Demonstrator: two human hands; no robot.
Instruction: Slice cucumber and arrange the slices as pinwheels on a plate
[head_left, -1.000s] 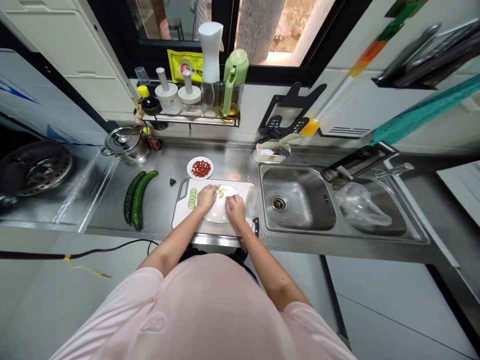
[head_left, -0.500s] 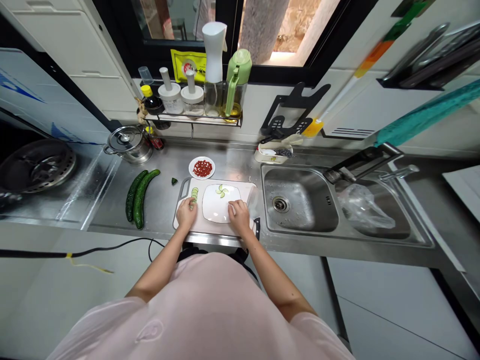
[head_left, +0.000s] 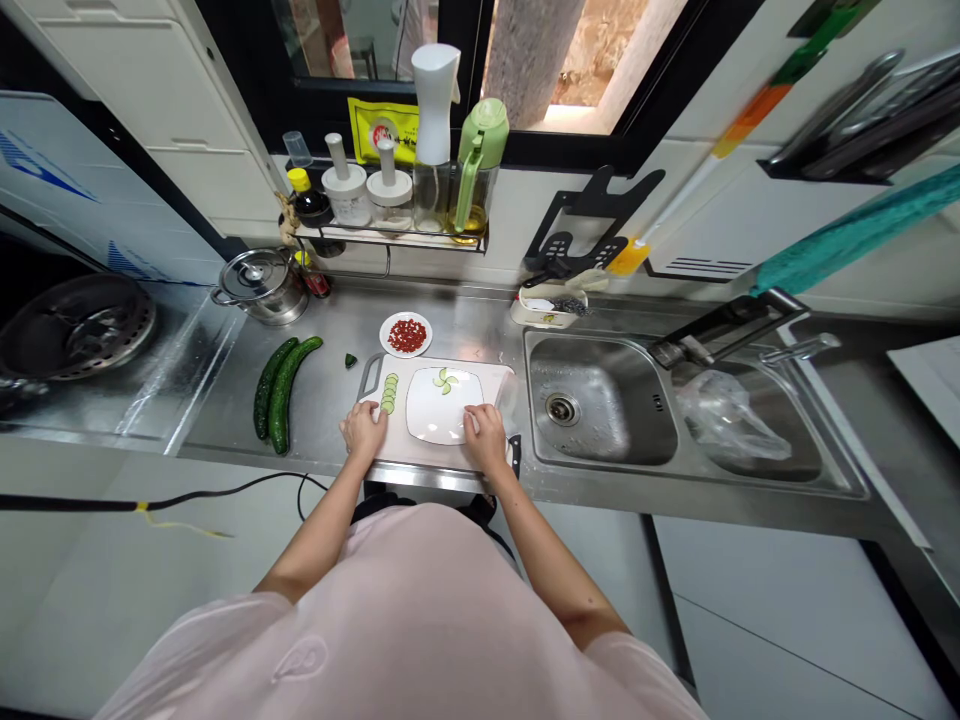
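Observation:
On the pale cutting board [head_left: 397, 448] lies a white plate [head_left: 442, 425] with a small fan of green slices [head_left: 445, 381] near its far edge. A row of overlapping cucumber slices [head_left: 389, 393] lies on the board left of the plate. My left hand [head_left: 364, 432] is at the near end of that row, fingers bent; what its fingertips hold, if anything, is too small to tell. My right hand [head_left: 486, 435] is at the plate's right edge, thumb and fingers pinched together on something I cannot make out.
Two whole cucumbers [head_left: 281, 395] and a cucumber end [head_left: 350, 360] lie to the left. Behind the board is a plate of red pieces [head_left: 406, 335]. A black knife handle [head_left: 515, 455] shows at the board's right, beside the sink [head_left: 600, 400].
My left hand has drawn back slightly toward me and left, uncovering more of the slice row. My right hand has shifted slightly right and nearer to me.

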